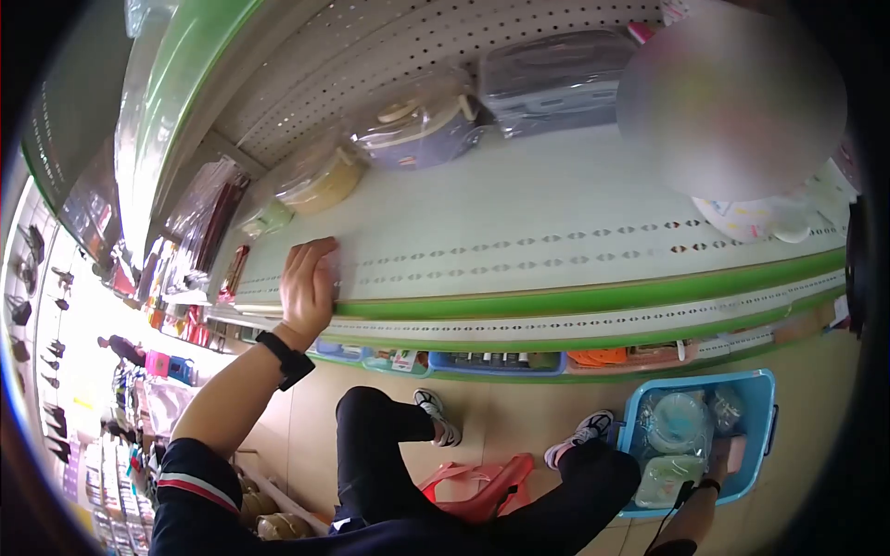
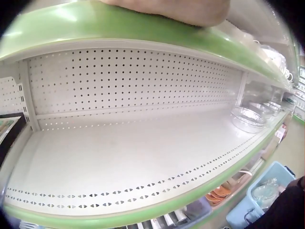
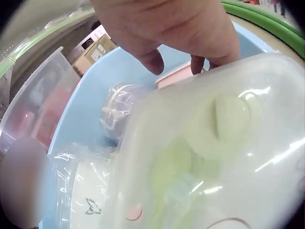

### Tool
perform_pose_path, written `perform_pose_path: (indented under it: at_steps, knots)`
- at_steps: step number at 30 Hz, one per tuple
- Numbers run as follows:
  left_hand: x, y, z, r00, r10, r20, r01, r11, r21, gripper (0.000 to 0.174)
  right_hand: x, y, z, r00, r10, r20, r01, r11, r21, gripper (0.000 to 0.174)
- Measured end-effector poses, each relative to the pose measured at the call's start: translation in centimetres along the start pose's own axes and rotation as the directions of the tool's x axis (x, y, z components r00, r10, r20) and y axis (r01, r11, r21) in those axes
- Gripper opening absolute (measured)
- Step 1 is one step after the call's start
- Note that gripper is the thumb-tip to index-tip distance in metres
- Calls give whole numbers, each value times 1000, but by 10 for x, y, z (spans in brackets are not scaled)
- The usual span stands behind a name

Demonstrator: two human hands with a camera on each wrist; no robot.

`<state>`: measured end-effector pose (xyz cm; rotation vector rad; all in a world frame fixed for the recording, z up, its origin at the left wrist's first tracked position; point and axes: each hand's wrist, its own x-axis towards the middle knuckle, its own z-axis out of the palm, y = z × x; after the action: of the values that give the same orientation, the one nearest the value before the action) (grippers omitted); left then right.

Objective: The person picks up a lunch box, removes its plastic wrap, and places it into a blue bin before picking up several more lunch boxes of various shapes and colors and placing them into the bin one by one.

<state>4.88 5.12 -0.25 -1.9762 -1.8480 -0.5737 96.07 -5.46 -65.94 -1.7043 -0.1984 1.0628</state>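
Note:
My left hand point(image 1: 308, 287) rests on the green front edge of the upper shelf point(image 1: 519, 222), palm down, and holds no object. Only part of this hand point(image 2: 176, 9) shows at the top of the left wrist view. On the right, my right hand point(image 3: 176, 28) reaches into a blue basket point(image 1: 769, 398) on the floor. Its thumb and fingers point down close over a pink box point(image 3: 176, 76), the thumb apart from it. In front lies a container with a cloudy clear lid point(image 3: 228, 129), green inside. A wrapped lilac item point(image 3: 119, 107) sits beside it.
Wrapped containers, among them a lilac one point(image 1: 417, 134) and a yellow one point(image 1: 324, 181), stand along the shelf's back. Foil trays point(image 2: 248, 119) sit on the shelf below. A red bag point(image 1: 482, 486) lies between the person's feet. More bins point(image 1: 496, 360) line the bottom.

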Motion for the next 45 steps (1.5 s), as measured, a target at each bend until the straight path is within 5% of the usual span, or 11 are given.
perform_pose_path:
  at_steps: [3,4,7,10,12,17,23,27,31,40,45]
  knots:
    - [1,2,1,1000,-29,7,29,1000,-3,29,-12,-11,22,993,-58,-101,46,992,-114,34]
    - [1,2,1,999,-40,5,40,999,-4,29,-26,-29,31,983,-174,-56,136,901,-411,32]
    - [0,-3,3,999,8,-32,-8,1000,4,27,-70,-75,48,826,-504,253,340,88,-936,43]
    - [-6,-9,2,998,14,-62,-13,1000,14,23,-97,-105,58,876,-481,42,347,567,-747,40]
    - [-8,-13,2,997,-2,-83,4,1000,18,20,-150,-146,102,809,-565,-159,342,674,-655,36]
    - [-12,-12,-3,992,-57,-112,59,998,11,16,-200,-184,129,792,-610,-6,435,571,-696,33]
    - [-17,-20,-1,980,-62,-190,58,998,-31,18,-384,-272,270,568,-773,283,812,468,-349,30]
    - [-20,-21,-6,984,-114,-140,108,993,-53,20,-506,-335,378,91,-870,484,986,11,-166,33]
    - [-21,-23,-8,983,-144,-114,133,986,-99,22,-620,-384,481,-223,-824,521,974,-214,78,30]
    - [-24,-28,-17,986,-166,16,166,971,-171,26,-654,-370,617,-146,-789,597,949,-281,-140,29]
    - [-25,-45,-11,936,-315,-155,186,819,-543,44,-654,-370,613,-208,-757,620,918,-370,-144,23]
